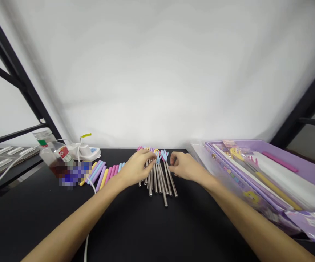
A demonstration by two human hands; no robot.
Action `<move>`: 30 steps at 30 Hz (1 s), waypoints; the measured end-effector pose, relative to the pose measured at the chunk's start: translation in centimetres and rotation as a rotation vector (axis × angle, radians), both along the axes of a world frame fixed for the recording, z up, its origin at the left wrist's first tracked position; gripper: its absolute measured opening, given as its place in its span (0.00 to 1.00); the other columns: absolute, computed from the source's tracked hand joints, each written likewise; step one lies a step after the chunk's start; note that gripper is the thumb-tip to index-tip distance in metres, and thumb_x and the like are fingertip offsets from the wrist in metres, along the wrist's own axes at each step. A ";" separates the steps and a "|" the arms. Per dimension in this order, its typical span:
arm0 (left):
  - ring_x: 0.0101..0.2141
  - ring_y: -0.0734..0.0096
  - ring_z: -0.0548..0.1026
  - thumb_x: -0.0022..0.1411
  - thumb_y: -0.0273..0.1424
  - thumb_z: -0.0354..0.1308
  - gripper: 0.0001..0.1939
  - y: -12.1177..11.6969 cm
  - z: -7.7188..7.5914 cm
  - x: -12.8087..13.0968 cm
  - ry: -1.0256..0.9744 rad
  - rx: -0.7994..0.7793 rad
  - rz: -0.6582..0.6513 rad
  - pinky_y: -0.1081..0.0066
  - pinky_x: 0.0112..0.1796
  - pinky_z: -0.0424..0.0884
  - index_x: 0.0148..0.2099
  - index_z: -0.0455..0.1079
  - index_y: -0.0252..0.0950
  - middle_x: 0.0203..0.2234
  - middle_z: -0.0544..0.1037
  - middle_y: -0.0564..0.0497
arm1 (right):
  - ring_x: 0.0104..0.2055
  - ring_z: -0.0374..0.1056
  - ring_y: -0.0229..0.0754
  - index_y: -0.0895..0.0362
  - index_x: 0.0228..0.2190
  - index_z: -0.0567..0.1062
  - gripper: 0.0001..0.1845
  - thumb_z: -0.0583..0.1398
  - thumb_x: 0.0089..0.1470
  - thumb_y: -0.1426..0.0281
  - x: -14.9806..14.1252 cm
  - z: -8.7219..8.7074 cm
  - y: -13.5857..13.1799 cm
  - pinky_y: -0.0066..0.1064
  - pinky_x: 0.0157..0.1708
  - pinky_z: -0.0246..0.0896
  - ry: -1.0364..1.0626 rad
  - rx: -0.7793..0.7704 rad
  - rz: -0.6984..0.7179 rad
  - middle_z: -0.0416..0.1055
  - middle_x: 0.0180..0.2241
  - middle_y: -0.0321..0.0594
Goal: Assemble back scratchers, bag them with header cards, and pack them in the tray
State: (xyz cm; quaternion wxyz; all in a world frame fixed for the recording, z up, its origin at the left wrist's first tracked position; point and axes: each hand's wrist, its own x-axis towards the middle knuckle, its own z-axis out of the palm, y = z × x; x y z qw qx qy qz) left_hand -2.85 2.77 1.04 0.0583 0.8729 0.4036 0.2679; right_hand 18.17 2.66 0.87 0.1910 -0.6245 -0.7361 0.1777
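Several back scratchers (161, 180) lie side by side on the black table, slim metal rods toward me and coloured hand-shaped heads at the far end. My left hand (138, 166) reaches over the left part of the row. Its thumb and fingertips are at a light-blue head (158, 157), whose rod sticks out nearer to me than the others. My right hand (184, 166) is at the row's right edge, beside another light-blue head (164, 155). Its fingers are curled, with a gap between thumb and forefinger and nothing visible in it. My left hand covers some heads.
Pink, yellow, purple and blue tubes (102, 175) lie left of my left hand. Behind them stand a glass bottle (55, 156) and a white power strip (93, 153); a white cable (91, 183) crosses the table. On the right is a purple box (255, 145) with wrapped back scratchers.
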 end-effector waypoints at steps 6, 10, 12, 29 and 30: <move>0.39 0.64 0.75 0.68 0.31 0.47 0.14 -0.2 -0.4 -2.6 0.037 -0.054 0.133 0.68 0.41 0.69 0.45 0.74 0.38 0.38 0.79 0.47 | 0.26 0.71 0.40 0.54 0.27 0.66 0.09 0.63 0.44 0.74 -1.1 -1.3 -0.1 0.28 0.27 0.56 -0.042 0.012 -0.036 0.73 0.23 0.36; 0.29 0.68 0.73 0.67 0.30 0.48 0.13 0.3 1.1 -4.3 0.070 -0.085 0.270 0.70 0.31 0.64 0.41 0.75 0.38 0.29 0.78 0.50 | 0.22 0.71 0.39 0.54 0.28 0.66 0.06 0.60 0.48 0.73 -0.8 -1.7 0.3 0.28 0.26 0.57 0.022 -0.044 -0.036 0.73 0.20 0.35; 0.28 0.69 0.73 0.64 0.29 0.50 0.12 0.5 1.5 -5.0 0.094 -0.107 0.327 0.70 0.31 0.63 0.38 0.75 0.38 0.27 0.78 0.51 | 0.22 0.71 0.39 0.54 0.29 0.66 0.06 0.59 0.48 0.75 -0.6 -1.8 0.4 0.27 0.26 0.58 0.064 -0.063 -0.038 0.73 0.19 0.34; 0.30 0.63 0.77 0.48 0.23 0.57 0.10 0.6 1.3 -6.2 0.286 -0.241 0.495 0.70 0.29 0.66 0.35 0.75 0.38 0.29 0.79 0.48 | 0.23 0.70 0.38 0.55 0.27 0.68 0.06 0.62 0.45 0.73 -0.4 -1.9 0.9 0.26 0.24 0.59 0.153 0.031 -0.063 0.74 0.22 0.34; 0.30 0.63 0.77 0.48 0.23 0.58 0.10 0.6 1.1 -6.1 0.290 -0.246 0.496 0.70 0.29 0.66 0.35 0.75 0.38 0.29 0.79 0.48 | 0.23 0.70 0.38 0.55 0.27 0.69 0.05 0.61 0.45 0.73 -0.5 -1.8 0.8 0.26 0.25 0.59 0.152 0.037 -0.052 0.74 0.22 0.34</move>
